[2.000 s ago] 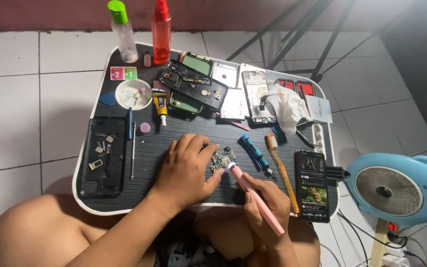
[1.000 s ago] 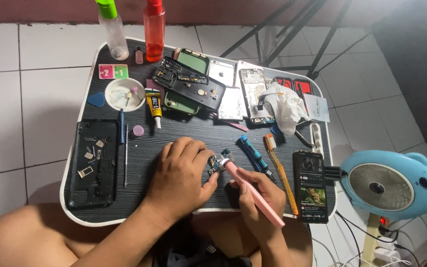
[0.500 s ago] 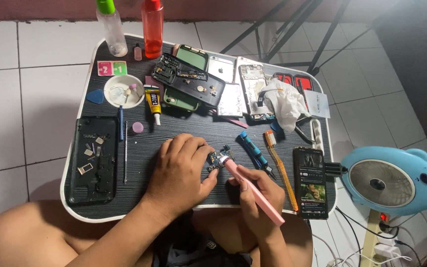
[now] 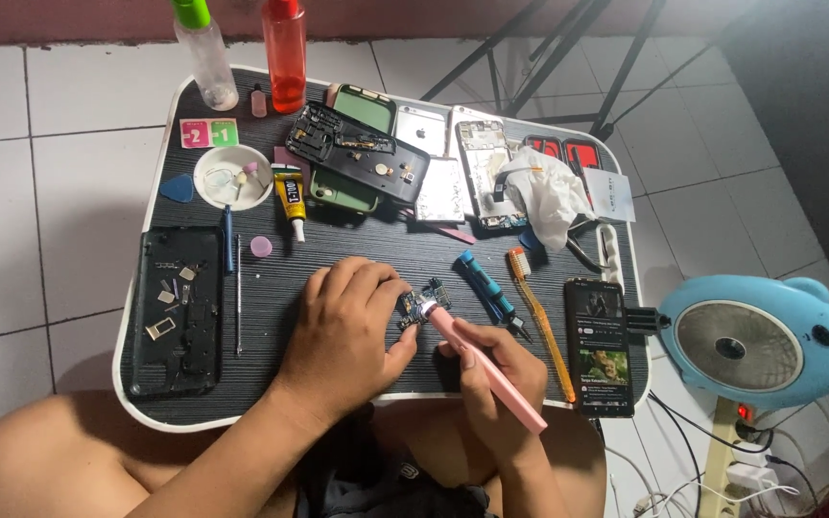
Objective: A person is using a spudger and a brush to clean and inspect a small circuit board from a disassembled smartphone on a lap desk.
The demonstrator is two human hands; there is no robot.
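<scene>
1. Since two seconds ago the view has slid a little, so the tray table (image 4: pixel 146 384) sits slightly lower and more to the left; both hands have stayed at its front edge on the same small board.
2. White floor tiles surround the tray table, with a dark red wall strip behind it and black metal legs beyond its far right corner.
3. Right of the tray table stands a blue fan (image 4: pixel 765 342), with white cables below it.
4. On the tray table's left side lies a black phone shell (image 4: pixel 175 312) holding small loose parts; at the right edge lies a lit phone (image 4: pixel 600 347).
5. Along the far edge stand a red bottle (image 4: pixel 285 56) and a clear bottle (image 4: pixel 205 53), with opened phones and a crumpled cloth (image 4: pixel 554 197) beside them.
6. Near the tray table's middle lie a white dish (image 4: pixel 232 177), a glue tube (image 4: pixel 290 200), a blue screwdriver (image 4: pixel 491 293) and an orange toothbrush (image 4: pixel 539 321).
7. Both forearms reach up from the bare knees below the tray table's front rim.
8. Left hand (image 4: pixel 343 336) lies palm down, fingers curled, its fingertips pinning the circuit board (image 4: pixel 421 305) at the front centre.
9. Right hand (image 4: pixel 496 379) is closed around a pink pen tool (image 4: pixel 482 369), gripped like a pencil, its tip touching the circuit board.
</scene>
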